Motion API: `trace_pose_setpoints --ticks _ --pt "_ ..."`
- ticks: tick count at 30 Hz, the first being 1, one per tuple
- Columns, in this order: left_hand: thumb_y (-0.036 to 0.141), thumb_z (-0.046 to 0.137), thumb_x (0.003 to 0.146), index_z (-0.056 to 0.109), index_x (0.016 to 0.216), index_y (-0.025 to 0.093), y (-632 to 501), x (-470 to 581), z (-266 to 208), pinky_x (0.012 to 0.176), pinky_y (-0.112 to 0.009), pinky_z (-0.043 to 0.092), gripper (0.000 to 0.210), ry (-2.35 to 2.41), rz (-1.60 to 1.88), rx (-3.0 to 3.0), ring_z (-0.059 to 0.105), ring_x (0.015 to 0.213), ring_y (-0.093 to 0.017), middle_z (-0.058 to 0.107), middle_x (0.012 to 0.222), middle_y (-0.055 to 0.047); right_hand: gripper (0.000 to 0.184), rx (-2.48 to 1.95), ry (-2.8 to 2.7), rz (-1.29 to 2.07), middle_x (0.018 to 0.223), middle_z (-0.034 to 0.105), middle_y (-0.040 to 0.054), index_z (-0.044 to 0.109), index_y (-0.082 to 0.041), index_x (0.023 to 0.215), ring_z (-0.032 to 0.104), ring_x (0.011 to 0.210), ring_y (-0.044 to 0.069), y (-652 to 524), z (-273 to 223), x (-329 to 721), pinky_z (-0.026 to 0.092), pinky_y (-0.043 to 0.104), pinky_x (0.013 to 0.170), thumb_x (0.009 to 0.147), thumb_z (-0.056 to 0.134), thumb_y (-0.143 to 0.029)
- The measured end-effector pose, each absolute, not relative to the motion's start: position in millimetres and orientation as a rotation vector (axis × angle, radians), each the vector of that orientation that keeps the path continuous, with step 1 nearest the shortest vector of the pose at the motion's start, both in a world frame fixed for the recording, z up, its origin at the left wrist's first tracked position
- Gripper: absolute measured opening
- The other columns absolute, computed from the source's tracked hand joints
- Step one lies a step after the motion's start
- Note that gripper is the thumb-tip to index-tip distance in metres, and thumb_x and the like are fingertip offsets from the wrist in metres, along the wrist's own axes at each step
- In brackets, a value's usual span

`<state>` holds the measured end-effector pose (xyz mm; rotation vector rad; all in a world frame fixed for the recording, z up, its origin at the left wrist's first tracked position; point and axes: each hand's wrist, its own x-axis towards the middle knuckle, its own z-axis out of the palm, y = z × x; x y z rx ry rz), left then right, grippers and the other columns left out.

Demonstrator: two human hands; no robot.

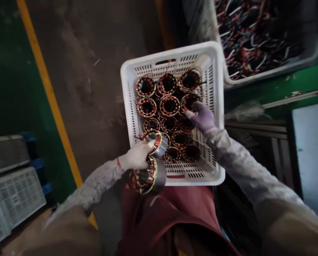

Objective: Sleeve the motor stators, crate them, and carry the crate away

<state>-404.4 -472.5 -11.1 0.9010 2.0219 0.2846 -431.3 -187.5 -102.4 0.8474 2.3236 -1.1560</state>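
Observation:
My left hand [137, 155], in a pale glove, is closed on two motor stators at the crate's near left corner. The upper stator [162, 145] tilts over the crate; the lower stator [160, 175] hangs outside its near rim. Both have bare metal sides and red and yellowish windings. My right hand [203, 118], in a purple-tinted glove, reaches inside the crate. Its thumb and fingers are apart at the rim of a standing stator [184, 103], with some fingertips hard to make out. Several more stators [169, 106] stand in rows in the white plastic crate [220, 149].
A bin [271, 76] of tangled red, white and blue wire offcuts adjoins the crate at upper right. Grey crates [20, 199] stand at lower left. A yellow line [45, 85] crosses the floor. Metal bars and a pale panel [312, 149] lie at right.

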Motion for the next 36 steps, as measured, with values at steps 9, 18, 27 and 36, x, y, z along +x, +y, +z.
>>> trace_pose_setpoints --ticks 9,18,27,36 --pt "0.008 0.047 0.08 0.065 0.118 0.018 -384 -484 -154 0.103 -0.031 0.04 0.043 1.663 -0.193 1.468 0.063 0.106 -0.019 0.074 0.088 -0.007 0.043 1.42 1.674 -1.629 0.103 0.075 0.0091 0.069 -0.028 0.095 0.071 0.1 0.032 -196 -21 -187 0.056 0.05 0.097 0.065 0.072 -0.058" --pt "-0.004 0.038 0.072 0.068 0.12 0.015 -379 -471 -100 0.105 -0.045 0.043 0.059 1.855 -0.415 1.689 0.068 0.108 -0.025 0.074 0.11 -0.013 0.035 1.703 1.864 -1.652 0.091 0.076 0.0079 0.073 -0.023 0.091 0.073 0.085 0.026 -163 58 -103 0.061 0.04 0.083 0.074 0.065 -0.053" --pt "0.028 0.045 0.087 0.063 0.129 0.017 -242 -333 24 0.101 -0.039 0.052 0.047 2.031 0.104 1.341 0.068 0.109 -0.025 0.072 0.119 -0.009 0.071 2.226 2.317 -0.547 0.127 0.063 0.0224 0.061 -0.009 0.125 0.058 0.121 0.037 59 100 46 0.044 0.05 0.107 0.072 0.065 -0.056" --pt "0.05 0.072 0.077 0.022 0.156 0.012 109 -210 97 0.124 -0.052 0.016 0.101 2.002 0.054 1.673 0.019 0.15 -0.036 0.026 0.161 -0.018 0.099 1.798 2.261 -0.522 0.151 0.037 0.0292 0.032 0.0 0.149 0.033 0.142 0.039 178 62 57 0.029 0.048 0.115 0.08 0.06 -0.065"
